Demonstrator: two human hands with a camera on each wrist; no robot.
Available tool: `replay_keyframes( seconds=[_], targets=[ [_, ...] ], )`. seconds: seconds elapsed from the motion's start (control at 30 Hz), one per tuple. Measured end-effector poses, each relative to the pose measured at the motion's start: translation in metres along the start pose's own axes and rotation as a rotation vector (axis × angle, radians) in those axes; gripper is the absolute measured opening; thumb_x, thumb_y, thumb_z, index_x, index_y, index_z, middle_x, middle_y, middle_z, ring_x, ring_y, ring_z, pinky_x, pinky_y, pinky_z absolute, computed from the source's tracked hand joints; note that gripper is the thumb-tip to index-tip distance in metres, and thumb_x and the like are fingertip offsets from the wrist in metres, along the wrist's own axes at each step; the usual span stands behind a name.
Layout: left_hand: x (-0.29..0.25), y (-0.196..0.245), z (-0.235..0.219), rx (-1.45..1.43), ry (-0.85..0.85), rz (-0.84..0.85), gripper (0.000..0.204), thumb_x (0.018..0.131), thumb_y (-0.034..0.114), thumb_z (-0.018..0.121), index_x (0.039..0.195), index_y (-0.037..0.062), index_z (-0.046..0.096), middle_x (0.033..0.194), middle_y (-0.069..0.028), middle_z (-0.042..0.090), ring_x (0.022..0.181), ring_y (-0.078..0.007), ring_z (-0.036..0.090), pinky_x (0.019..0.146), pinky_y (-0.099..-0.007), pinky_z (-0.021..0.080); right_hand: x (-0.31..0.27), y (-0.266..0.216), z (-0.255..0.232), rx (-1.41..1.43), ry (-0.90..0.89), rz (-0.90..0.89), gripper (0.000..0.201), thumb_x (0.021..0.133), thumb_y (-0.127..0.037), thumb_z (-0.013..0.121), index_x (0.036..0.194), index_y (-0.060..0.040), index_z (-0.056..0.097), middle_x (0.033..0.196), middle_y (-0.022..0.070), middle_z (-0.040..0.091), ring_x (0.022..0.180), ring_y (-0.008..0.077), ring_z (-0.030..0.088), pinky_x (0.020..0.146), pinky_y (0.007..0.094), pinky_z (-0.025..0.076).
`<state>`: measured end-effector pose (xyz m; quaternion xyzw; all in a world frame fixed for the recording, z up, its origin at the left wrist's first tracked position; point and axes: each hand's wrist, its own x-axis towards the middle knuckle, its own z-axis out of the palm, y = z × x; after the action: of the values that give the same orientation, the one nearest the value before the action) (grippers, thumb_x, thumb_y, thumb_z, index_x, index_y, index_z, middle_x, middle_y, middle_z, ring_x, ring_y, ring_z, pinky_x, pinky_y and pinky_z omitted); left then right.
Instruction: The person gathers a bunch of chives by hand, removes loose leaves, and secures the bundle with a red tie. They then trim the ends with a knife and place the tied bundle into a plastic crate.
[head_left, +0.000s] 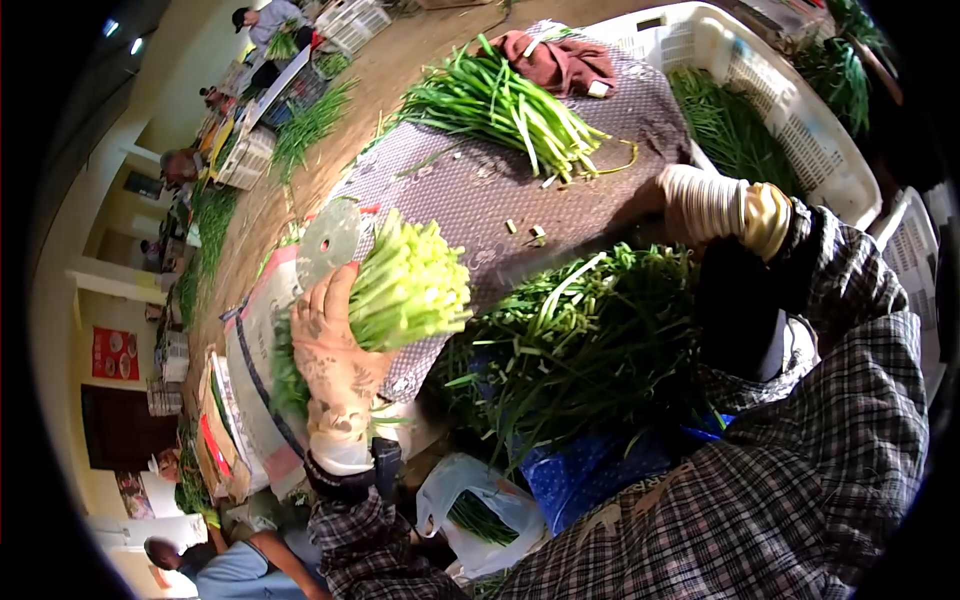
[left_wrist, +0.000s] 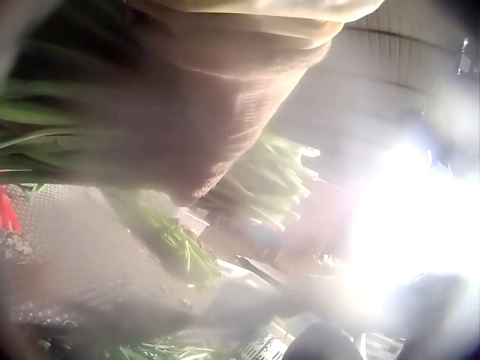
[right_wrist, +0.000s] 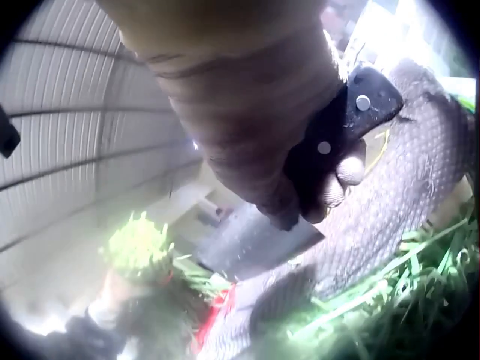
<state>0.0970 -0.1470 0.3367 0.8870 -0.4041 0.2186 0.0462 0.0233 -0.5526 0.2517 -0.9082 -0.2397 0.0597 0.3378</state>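
Observation:
My left hand point(head_left: 340, 330), in a thin glove, grips a thick bunch of garlic chives point(head_left: 415, 285) with the pale cut ends upward. In the left wrist view those ends point(left_wrist: 266, 180) stick out past the hand. My right hand point(head_left: 705, 205), in a ribbed glove, holds a knife; its black riveted handle point(right_wrist: 345, 124) and broad blade point(right_wrist: 259, 244) show in the right wrist view. The blade points left over the patterned table cover point(head_left: 480, 215), apart from the bunch. Another bunch of chives point(head_left: 510, 115) lies on the cover beside a maroon cloth point(head_left: 565, 65).
Loose cut greens point(head_left: 600, 350) pile up at the near table edge, above a blue bag point(head_left: 590, 480). A white crate point(head_left: 740, 60) of greens stands at the right. A round disc point(head_left: 330, 245) lies by my left hand. Other people point(head_left: 265, 25) sit farther off.

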Motion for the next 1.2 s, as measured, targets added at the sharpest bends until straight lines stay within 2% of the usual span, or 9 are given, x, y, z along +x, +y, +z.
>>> replay_keyframes(
  seconds=[0.07,0.13,0.27,0.33,0.4,0.63,0.8,1.07,1.2],
  targets=[
    [0.014,0.016,-0.009,-0.023,-0.018,0.046,0.070,0.059,0.017,0.075,0.123,0.0078,0.048,0.118,-0.0120,0.055,0.109,-0.0323,0.050,0.099,-0.0456,0.035,0.003,0.010,-0.021,-0.017,0.226,-0.002,0.020,0.081,-0.013,0.065,0.099,-0.0041,0.065,0.081,0.0103,0.067,0.068,0.0160,0.064,0.061,0.0293,0.051],
    [0.026,0.025,-0.006,0.067,-0.043,0.260,0.058,0.063,0.005,0.062,0.121,0.0096,0.052,0.118,-0.0061,0.055,0.114,-0.0278,0.048,0.104,-0.0467,0.029,0.006,0.005,-0.042,0.360,0.267,0.688,0.018,0.083,-0.018,0.062,0.096,-0.0053,0.064,0.072,0.0056,0.064,0.058,0.0110,0.058,0.052,0.0263,0.047],
    [0.021,0.043,0.046,-0.018,-0.122,0.301,0.063,0.065,-0.003,0.050,0.123,0.0215,0.052,0.129,-0.0011,0.048,0.124,-0.0241,0.041,0.109,-0.0502,0.020,0.016,0.087,-0.047,0.414,0.273,0.761,0.024,0.086,-0.029,0.056,0.090,-0.0052,0.059,0.064,0.0027,0.054,0.051,0.0114,0.047,0.050,0.0258,0.042],
    [0.008,0.042,0.085,0.072,-0.299,0.241,0.069,0.068,-0.001,0.051,0.129,0.0290,0.047,0.132,-0.0020,0.047,0.127,-0.0266,0.037,0.108,-0.0533,0.019,0.019,0.132,-0.030,-0.698,0.219,0.596,0.032,0.085,-0.031,0.058,0.101,-0.0043,0.059,0.075,0.0105,0.061,0.064,0.0215,0.058,0.062,0.0319,0.048],
    [-0.008,0.034,0.122,-0.030,-0.223,0.113,0.069,0.069,0.002,0.052,0.131,0.0301,0.045,0.139,-0.0019,0.040,0.130,-0.0294,0.032,0.107,-0.0536,0.019,0.028,0.097,-0.018,-0.607,0.327,0.587,0.044,0.082,-0.033,0.062,0.116,-0.0058,0.054,0.092,0.0178,0.064,0.091,0.0325,0.061,0.080,0.0392,0.049],
    [-0.025,0.041,0.104,-0.103,-0.017,-0.132,0.059,0.068,-0.004,0.047,0.125,0.0136,0.051,0.134,-0.0094,0.044,0.126,-0.0303,0.038,0.106,-0.0427,0.030,0.013,-0.001,0.032,-0.115,0.583,0.225,0.027,0.084,-0.014,0.063,0.109,-0.0059,0.061,0.089,0.0118,0.066,0.080,0.0221,0.064,0.072,0.0322,0.052],
    [-0.077,0.089,0.108,-1.177,0.321,-1.067,0.039,0.086,0.013,0.062,0.121,0.0025,0.048,0.127,-0.0117,0.048,0.117,-0.0221,0.045,0.097,-0.0342,0.038,0.042,-0.028,0.093,0.549,0.295,0.170,0.031,0.088,-0.015,0.060,0.117,-0.0040,0.056,0.101,0.0113,0.065,0.092,0.0136,0.060,0.081,0.0270,0.047],
    [-0.043,0.086,0.093,-1.751,-0.211,-1.139,0.068,0.081,0.047,0.065,0.127,0.0005,0.046,0.121,-0.0070,0.054,0.109,-0.0168,0.052,0.096,-0.0309,0.039,0.077,-0.044,0.154,0.338,0.411,0.153,0.023,0.085,-0.028,0.057,0.084,-0.0057,0.061,0.069,0.0162,0.060,0.067,0.0373,0.059,0.060,0.0439,0.047],
    [-0.025,0.090,0.112,-1.693,-0.231,-1.290,0.059,0.077,0.023,0.073,0.127,0.0028,0.047,0.113,-0.0068,0.058,0.099,-0.0168,0.057,0.087,-0.0302,0.046,0.082,-0.046,0.149,0.164,0.342,0.153,0.022,0.082,-0.032,0.059,0.082,-0.0111,0.064,0.068,0.0118,0.061,0.063,0.0328,0.060,0.054,0.0415,0.046]
  ],
)
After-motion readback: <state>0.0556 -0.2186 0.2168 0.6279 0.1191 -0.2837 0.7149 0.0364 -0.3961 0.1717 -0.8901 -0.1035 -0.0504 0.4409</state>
